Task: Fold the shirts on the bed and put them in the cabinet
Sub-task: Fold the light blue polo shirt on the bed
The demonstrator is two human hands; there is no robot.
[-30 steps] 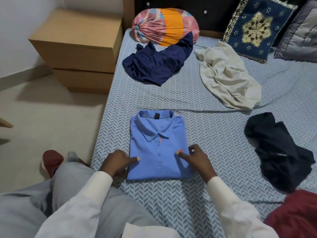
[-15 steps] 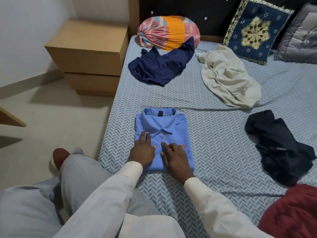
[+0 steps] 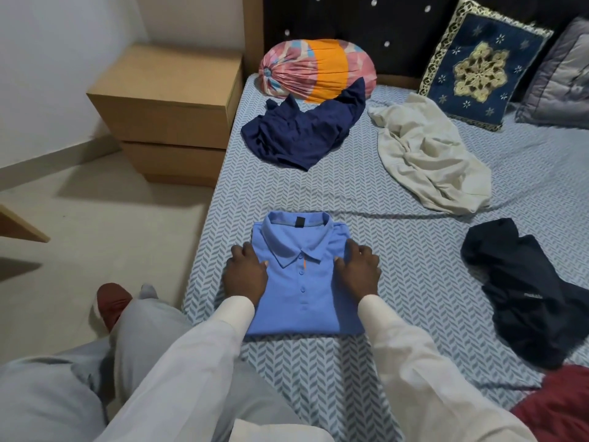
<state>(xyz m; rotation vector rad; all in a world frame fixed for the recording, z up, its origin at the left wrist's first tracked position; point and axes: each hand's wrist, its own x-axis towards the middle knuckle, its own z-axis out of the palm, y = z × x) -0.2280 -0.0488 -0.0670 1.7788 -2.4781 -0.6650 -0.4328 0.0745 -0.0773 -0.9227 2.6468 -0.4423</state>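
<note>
A light blue polo shirt [image 3: 302,291] lies folded into a neat rectangle near the bed's left edge, collar away from me. My left hand [image 3: 244,272] rests flat on its left side and my right hand [image 3: 358,269] on its right side, fingers laid over the fabric at shoulder height. Unfolded on the bed lie a navy shirt [image 3: 302,132], a cream shirt [image 3: 427,157], a black shirt [image 3: 526,288] and a dark red garment [image 3: 557,413] at the lower right corner.
A wooden bedside cabinet [image 3: 172,106] stands left of the bed [image 3: 414,237] by the wall. A striped bolster [image 3: 318,71], a blue embroidered cushion [image 3: 478,68] and a grey pillow [image 3: 561,81] line the headboard. My grey-trousered knee [image 3: 143,339] hangs over the floor at left.
My hands first came together on the middle of the blue shirt, then slid apart to its left and right sides near the shoulders. The camera has moved closer.
</note>
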